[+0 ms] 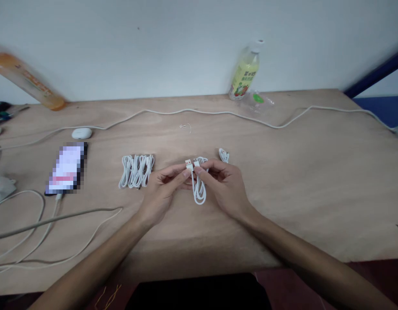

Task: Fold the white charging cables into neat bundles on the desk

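Note:
Both my hands meet over the middle of the wooden table (282,181). My left hand (160,189) and my right hand (223,183) pinch a folded white USB cable (199,191) between thumbs and forefingers; its two plugs stick up side by side and its loops hang below. To the left lie several bundled white cables (136,171) in a row. A small coiled white cable (223,155) rests just behind my right hand.
A phone (67,168) with a lit screen lies at the left, plugged into a cable. A white earbud case (81,133) sits behind it. A long white cord (218,113) runs across the back. A yellow drink bottle (244,73) stands by the wall; an orange bottle (27,82) leans far left.

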`<act>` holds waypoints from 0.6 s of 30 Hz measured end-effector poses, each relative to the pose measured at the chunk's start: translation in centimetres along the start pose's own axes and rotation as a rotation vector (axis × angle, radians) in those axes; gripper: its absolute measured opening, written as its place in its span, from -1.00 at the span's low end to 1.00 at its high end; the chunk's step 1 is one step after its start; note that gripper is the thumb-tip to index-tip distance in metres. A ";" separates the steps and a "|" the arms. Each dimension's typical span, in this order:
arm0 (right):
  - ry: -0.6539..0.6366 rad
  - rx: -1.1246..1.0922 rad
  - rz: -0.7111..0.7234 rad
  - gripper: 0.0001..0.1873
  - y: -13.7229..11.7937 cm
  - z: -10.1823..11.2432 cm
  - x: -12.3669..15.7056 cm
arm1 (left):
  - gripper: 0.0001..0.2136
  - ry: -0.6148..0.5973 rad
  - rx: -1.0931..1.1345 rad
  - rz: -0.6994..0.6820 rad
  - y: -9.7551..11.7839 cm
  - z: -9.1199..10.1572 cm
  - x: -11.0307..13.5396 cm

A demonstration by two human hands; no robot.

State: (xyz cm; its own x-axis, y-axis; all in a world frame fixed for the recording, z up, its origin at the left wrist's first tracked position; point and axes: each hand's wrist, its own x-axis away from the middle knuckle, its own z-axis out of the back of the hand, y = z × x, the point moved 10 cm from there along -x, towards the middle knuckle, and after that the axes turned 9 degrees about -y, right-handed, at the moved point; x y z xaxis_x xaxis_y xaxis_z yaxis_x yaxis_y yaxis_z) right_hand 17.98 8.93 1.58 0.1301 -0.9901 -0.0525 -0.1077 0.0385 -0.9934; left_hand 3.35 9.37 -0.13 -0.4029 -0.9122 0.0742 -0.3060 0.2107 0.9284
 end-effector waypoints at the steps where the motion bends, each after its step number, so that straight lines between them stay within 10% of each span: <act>1: 0.000 0.000 0.000 -0.82 0.0 0.0 0.0 | -0.74 -0.002 -0.002 0.001 0.0 0.0 0.0; 18: 0.011 0.001 0.008 -0.82 -0.1 0.0 0.1 | -0.75 -0.001 0.016 -0.010 0.2 -0.1 0.0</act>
State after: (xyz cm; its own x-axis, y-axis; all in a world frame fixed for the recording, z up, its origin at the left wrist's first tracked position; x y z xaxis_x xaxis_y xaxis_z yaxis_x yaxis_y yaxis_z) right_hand 18.03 8.84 1.72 0.1183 -0.9912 -0.0591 -0.1080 0.0463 -0.9931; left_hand 3.35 9.36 0.12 -0.4011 -0.9137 0.0649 -0.3236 0.2076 0.9231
